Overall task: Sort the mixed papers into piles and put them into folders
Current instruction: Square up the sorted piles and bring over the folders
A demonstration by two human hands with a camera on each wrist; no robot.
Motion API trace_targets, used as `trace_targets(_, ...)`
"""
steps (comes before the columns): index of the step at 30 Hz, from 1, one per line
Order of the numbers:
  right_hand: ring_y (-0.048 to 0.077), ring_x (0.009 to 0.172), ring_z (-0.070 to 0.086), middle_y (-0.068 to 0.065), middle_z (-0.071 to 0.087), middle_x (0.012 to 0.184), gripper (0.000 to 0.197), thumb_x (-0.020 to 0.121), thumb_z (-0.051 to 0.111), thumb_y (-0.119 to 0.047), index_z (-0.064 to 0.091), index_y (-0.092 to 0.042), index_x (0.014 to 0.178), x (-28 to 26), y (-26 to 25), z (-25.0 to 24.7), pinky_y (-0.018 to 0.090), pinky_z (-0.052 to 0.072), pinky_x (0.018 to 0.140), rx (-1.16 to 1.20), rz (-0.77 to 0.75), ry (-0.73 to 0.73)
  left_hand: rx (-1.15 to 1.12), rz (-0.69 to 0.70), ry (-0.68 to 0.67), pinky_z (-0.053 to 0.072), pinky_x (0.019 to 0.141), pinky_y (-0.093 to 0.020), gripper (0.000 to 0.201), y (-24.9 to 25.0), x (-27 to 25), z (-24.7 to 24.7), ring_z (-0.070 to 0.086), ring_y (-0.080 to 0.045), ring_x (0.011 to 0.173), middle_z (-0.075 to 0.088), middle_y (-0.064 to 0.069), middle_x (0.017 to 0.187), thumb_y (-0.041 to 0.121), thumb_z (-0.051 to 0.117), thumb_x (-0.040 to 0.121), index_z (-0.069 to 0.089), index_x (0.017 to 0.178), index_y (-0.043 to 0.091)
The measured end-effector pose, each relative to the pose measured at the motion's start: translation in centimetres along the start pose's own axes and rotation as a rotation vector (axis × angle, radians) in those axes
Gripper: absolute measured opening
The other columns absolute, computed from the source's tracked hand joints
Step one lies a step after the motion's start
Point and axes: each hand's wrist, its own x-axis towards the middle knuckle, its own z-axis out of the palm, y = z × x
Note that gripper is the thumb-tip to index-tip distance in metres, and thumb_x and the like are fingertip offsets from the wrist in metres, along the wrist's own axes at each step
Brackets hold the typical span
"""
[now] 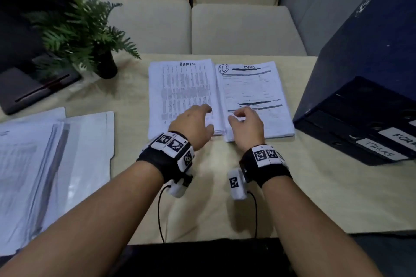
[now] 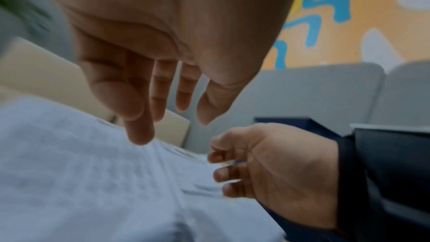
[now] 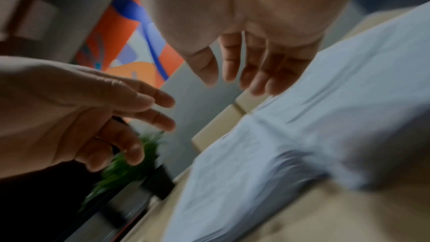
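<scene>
Over the flat ADMIN stack (image 1: 180,87) and FORMS stack (image 1: 252,87), left hand (image 1: 191,123) and right hand (image 1: 247,126) hang loose, empty.

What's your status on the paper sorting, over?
Left hand, right hand: open, empty, over piles. ADMIN pile, FORMS pile side by side, not in folders. Nothing blocking.

"ADMIN" heads the left pile (image 1: 182,96), "FORMS" the right pile (image 1: 252,87) — box labels (image 1: 380,152): "TASKS", cut-off "FORM".

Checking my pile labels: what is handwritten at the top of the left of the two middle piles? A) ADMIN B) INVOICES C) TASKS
A: the left pile has "ADMIN" handwritten along its top edge, next to the right pile.
</scene>
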Motion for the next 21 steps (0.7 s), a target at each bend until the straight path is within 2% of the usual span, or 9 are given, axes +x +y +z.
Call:
trace_targets(2, 0.014, 0.087, 0.055, -0.003, 0.061, 0.098, 0.010, 0.090, 0.062, -0.019, 0.061, -0.014, 0.098, -1.5, -3.2, 3.1, 0.021, 0.038, 0.075, 0.002, -0.059, -0.120, -0.045, -0.068, 0.064, 0.046, 0.094, -0.040, 0.044, -3.7, -1.7, -2.2, 0.052, -0.024, 0.116, 0.054, 0.002, 0.130, 0.033, 0.053, 0.090, 0.044, 0.133, 0.028)
trace_targets(7, 0.012, 0.088, 0.055, -0.003, 0.062, 0.093, 0.009, 0.089, 0.063, -0.023, 0.063, -0.015, 0.095, -7.4, -9.2, 12.1, 0.020, 0.039, 0.077, -0.059, -0.167, -0.358, -0.145, -0.235, 0.203, 0.044, 0.096, -0.036, 0.041, -15.0, -8.0, -6.6, 0.051, -0.022, 0.115, 0.059, 0.004, 0.124, 0.032, 0.057, 0.087, 0.051, 0.128, 0.027)
trace_targets(10, 0.012, 0.085, 0.055, -0.004, 0.061, 0.090, 0.012, 0.088, 0.065, -0.026, 0.065, -0.016, 0.096, -11.8, -11.6, 18.4, 0.019, 0.037, 0.074, -0.107, -0.190, -0.454, -0.146, -0.316, 0.234, 0.044, 0.095, -0.036, 0.042, -22.7, -12.3, -8.4, 0.054, -0.025, 0.112, 0.057, -0.001, 0.127, 0.031, 0.058, 0.086, 0.053, 0.127, 0.023)
trace_targets(12, 0.016, 0.087, 0.060, -0.003, 0.062, 0.089, 0.012, 0.086, 0.066, -0.027, 0.063, -0.018, 0.094, -14.3, -12.5, 22.0, 0.023, 0.041, 0.075, -0.118, -0.163, -0.509, -0.153, -0.381, 0.245, 0.044, 0.095, -0.037, 0.043, -27.3, -14.8, -9.1, 0.053, -0.027, 0.113, 0.052, -0.005, 0.132, 0.029, 0.059, 0.087, 0.051, 0.129, 0.021)
trace_targets(14, 0.022, 0.094, 0.065, 0.000, 0.064, 0.095, 0.018, 0.085, 0.067, -0.029, 0.061, -0.018, 0.097, -16.6, -13.2, 25.5, 0.032, 0.051, 0.082, -0.109, -0.095, -0.566, -0.146, -0.457, 0.253, 0.041, 0.095, -0.037, 0.044, -31.7, -17.3, -9.6, 0.050, -0.029, 0.118, 0.044, -0.007, 0.138, 0.027, 0.058, 0.088, 0.050, 0.131, 0.020)
trace_targets(17, 0.026, 0.106, 0.063, 0.004, 0.062, 0.113, 0.041, 0.085, 0.066, -0.035, 0.058, -0.014, 0.119, -19.5, -14.2, 29.8, 0.044, 0.052, 0.093, -0.157, -0.009, -0.637, -0.131, -0.595, 0.245, 0.041, 0.100, -0.042, 0.046, -37.3, -20.4, -9.4, 0.045, -0.030, 0.124, 0.040, -0.009, 0.142, 0.026, 0.059, 0.087, 0.051, 0.131, 0.019)
trace_targets(19, 0.028, 0.114, 0.059, 0.007, 0.057, 0.129, 0.056, 0.086, 0.065, -0.039, 0.051, -0.011, 0.132, -20.9, -14.9, 31.8, 0.043, 0.049, 0.098, -0.187, 0.038, -0.650, -0.090, -0.696, 0.212, 0.036, 0.104, -0.048, 0.047, -40.2, -22.1, -8.7, 0.039, -0.032, 0.128, 0.039, -0.008, 0.143, 0.027, 0.058, 0.086, 0.050, 0.132, 0.023)
trace_targets(21, 0.029, 0.120, 0.055, 0.010, 0.052, 0.138, 0.065, 0.088, 0.064, -0.041, 0.044, -0.006, 0.139, -21.9, -15.4, 33.4, 0.037, 0.045, 0.100, -0.211, 0.077, -0.653, -0.052, -0.778, 0.175, 0.029, 0.106, -0.053, 0.049, -42.3, -23.4, -7.8, 0.030, -0.030, 0.133, 0.034, -0.005, 0.147, 0.028, 0.057, 0.086, 0.048, 0.134, 0.028)
